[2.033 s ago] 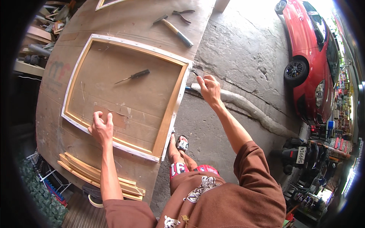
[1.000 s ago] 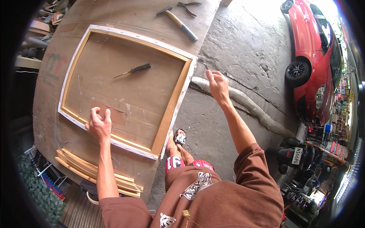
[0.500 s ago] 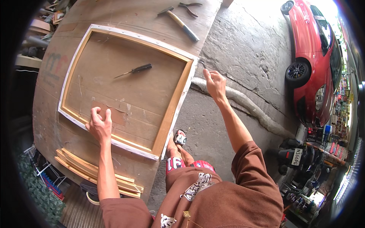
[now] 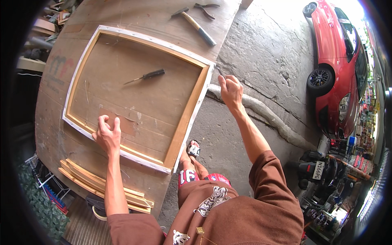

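frame (image 4: pixel 139 94), wooden, canvas stretched over it face down, white edge folded over the bars; lies flat on the brown table (image 4: pixel 122 16), its right corner at the table's edge. red car (image 4: pixel 339 61) parked on the concrete well to the right. stack of wooden strips (image 4: pixel 102 185) on the table's near edge, just below the frame. hammer (image 4: pixel 194 24) and pliers (image 4: pixel 206 9) on the table beyond the frame, near each other. screwdriver (image 4: pixel 145 76) lies inside the frame on the canvas back. left hand (image 4: pixel 108 136) pressed flat on the frame's near bar, fingers spread, gripping nothing. right hand (image 4: pixel 230 90) closed in a fist at the frame's right corner, pinching a small thin tool (image 4: pixel 219 71); which tool, cannot tell.
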The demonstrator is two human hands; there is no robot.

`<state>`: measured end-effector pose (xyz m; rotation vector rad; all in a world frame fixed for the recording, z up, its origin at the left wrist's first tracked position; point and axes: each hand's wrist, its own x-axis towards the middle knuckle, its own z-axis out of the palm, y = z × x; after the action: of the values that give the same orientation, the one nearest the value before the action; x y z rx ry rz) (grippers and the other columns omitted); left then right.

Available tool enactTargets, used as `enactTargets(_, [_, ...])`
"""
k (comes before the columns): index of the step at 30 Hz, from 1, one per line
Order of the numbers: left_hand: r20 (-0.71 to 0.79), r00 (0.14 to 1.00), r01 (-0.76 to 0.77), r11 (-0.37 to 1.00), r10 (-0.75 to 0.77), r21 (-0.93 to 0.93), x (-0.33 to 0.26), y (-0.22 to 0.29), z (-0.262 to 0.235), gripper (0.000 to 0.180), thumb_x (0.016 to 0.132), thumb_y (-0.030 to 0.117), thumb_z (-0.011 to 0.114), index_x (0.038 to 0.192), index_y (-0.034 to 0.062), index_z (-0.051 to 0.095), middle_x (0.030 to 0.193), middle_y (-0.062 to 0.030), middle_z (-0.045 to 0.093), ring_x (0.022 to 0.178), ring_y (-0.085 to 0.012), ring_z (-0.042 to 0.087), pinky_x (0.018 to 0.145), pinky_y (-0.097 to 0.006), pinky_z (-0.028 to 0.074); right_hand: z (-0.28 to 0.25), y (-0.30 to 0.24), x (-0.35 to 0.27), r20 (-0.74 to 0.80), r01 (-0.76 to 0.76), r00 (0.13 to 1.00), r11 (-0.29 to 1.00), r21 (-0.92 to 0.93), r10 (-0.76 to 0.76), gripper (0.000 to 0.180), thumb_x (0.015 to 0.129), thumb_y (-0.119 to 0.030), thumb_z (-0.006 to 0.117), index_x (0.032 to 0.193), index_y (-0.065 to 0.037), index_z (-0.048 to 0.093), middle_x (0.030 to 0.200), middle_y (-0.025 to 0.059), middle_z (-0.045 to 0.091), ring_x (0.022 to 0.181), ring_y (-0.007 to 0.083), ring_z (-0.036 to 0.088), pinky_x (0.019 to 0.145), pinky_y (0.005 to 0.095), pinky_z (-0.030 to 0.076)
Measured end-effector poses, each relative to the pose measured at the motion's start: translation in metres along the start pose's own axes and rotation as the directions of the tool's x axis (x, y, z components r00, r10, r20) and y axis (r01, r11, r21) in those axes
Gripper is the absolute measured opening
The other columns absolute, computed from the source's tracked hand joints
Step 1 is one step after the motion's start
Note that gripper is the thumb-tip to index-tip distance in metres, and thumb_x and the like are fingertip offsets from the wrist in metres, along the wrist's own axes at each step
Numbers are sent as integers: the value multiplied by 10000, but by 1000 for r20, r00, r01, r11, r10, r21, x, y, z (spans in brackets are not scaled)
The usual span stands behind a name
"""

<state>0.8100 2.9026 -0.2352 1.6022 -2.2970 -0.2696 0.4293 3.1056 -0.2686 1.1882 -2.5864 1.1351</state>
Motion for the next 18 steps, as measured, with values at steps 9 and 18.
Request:
enactTargets(9, [-4, 1000, 2, 1000, -2, 1, 0, -1, 0, 323, 796, 335, 705, 986, 141, 530, 739, 21, 545, 641, -184, 516, 755, -389, 355, 7, 1, -1, 61, -33, 998, 999, 28, 31, 438, 882, -320, 639, 617, 27, 610, 803, 134, 664, 626, 310, 621, 580, 390, 465])
enactTargets(18, [5, 1000, 14, 1000, -14, 5, 0, -1, 0, 327, 795, 335, 706, 994, 144, 532, 718, 20, 526, 631, -185, 512, 765, -389, 357, -14, -14, 19, 486, -565, 745, 820, 94, 458, 532, 906, -433, 591, 550, -37, 614, 474, 45, 532, 444, 134, 505, 418, 320, 366])
